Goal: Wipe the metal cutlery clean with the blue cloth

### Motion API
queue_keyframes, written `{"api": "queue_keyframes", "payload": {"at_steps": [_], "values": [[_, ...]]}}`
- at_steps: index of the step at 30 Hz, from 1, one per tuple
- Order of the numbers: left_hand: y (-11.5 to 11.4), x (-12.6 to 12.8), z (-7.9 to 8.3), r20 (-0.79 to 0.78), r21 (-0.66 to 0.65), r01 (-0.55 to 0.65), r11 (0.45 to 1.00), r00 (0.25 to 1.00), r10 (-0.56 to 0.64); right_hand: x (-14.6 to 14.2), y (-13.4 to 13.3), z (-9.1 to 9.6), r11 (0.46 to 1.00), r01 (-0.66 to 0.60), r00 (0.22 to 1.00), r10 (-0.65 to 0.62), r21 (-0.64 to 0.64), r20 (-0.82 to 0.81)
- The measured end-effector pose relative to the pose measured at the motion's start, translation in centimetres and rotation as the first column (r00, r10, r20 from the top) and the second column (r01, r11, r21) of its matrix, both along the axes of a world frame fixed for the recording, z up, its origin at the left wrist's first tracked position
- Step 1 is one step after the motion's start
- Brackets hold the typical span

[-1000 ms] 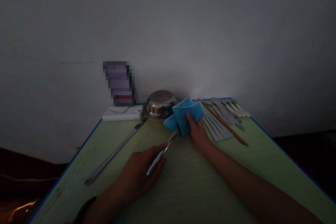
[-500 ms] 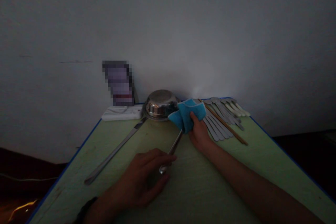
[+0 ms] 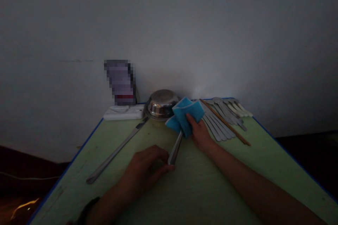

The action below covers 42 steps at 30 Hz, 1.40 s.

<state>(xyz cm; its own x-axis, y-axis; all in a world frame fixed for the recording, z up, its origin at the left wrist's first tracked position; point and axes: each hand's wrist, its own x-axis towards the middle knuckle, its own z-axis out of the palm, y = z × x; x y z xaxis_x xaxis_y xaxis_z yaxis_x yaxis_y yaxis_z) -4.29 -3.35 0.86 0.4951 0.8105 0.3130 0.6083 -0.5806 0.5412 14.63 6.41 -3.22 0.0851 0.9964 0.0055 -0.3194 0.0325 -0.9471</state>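
Between thumb and fingers, my left hand point(image 3: 148, 168) pinches the near end of a metal utensil's handle point(image 3: 175, 150), which flares and looks flat. My right hand point(image 3: 202, 134) is closed on a blue cloth point(image 3: 187, 114) folded around the utensil's far end. That end is hidden, so its kind does not show. Behind the cloth, an upside-down metal bowl point(image 3: 162, 104) rests on the table. To the left lies a long-handled metal utensil point(image 3: 116, 154), its far end at the bowl's rim.
Several metal utensils point(image 3: 220, 130), brown chopsticks point(image 3: 227, 123) and several white-handled utensils point(image 3: 239, 108) lie along the back right. At the back left, a blurred-out phone-like device point(image 3: 120, 82) leans above a white power strip point(image 3: 123, 112). Blue edging point(image 3: 79, 149) borders the green table point(image 3: 200, 190).
My left hand has gone from loosely spread fingers around the handle's end to a pinch on it. The handle has turned to show its flat face. The cloth and right hand shifted slightly left.
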Motion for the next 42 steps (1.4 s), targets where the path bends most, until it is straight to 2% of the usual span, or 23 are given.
{"api": "queue_keyframes", "payload": {"at_steps": [3,8,12,16,18,22,26,29,33,42], "values": [[0.4,-0.1,-0.2,-0.013,0.002,-0.038,0.999,0.999,0.038,0.1,-0.1,0.4,0.997,-0.079,0.997,0.080,0.017,-0.018],[0.5,0.0,-0.5,-0.051,-0.106,-0.106,0.989,0.994,0.101,0.5,-0.6,1.2,0.971,-0.236,0.972,0.236,0.037,-0.005],[0.5,0.3,-0.2,-0.071,-0.178,-0.171,0.969,0.984,0.160,0.8,-0.9,1.8,0.960,-0.280,0.957,0.277,0.021,0.090],[0.4,0.5,0.1,-0.076,-0.178,-0.169,0.970,0.985,0.158,0.7,-1.1,2.0,0.951,-0.308,0.944,0.304,0.013,0.124],[0.3,0.5,0.2,-0.081,-0.172,-0.164,0.971,0.985,0.152,0.5,-1.1,1.9,0.960,-0.278,0.959,0.278,-0.002,0.049],[0.2,0.3,0.4,-0.060,-0.129,-0.130,0.983,0.991,0.123,0.0,-0.5,1.8,0.983,-0.152,0.960,0.123,-0.100,-0.250],[0.0,0.1,0.3,-0.047,-0.089,0.047,0.995,0.998,-0.051,0.2,0.4,2.0,0.970,-0.065,0.899,-0.046,-0.235,-0.436],[-0.2,0.2,0.2,-0.085,-0.094,0.135,0.986,0.986,-0.143,0.4,0.7,2.0,0.961,-0.077,0.878,-0.061,-0.266,-0.475],[-0.3,0.3,0.2,-0.144,-0.112,0.150,0.982,0.976,-0.165,0.4,0.3,2.1,0.976,-0.111,0.898,0.017,-0.188,-0.440],[-0.1,0.3,0.1,-0.165,-0.126,0.145,0.981,0.972,-0.165,0.2,-0.6,1.8,0.977,-0.208,0.954,0.192,-0.045,-0.228]]}}
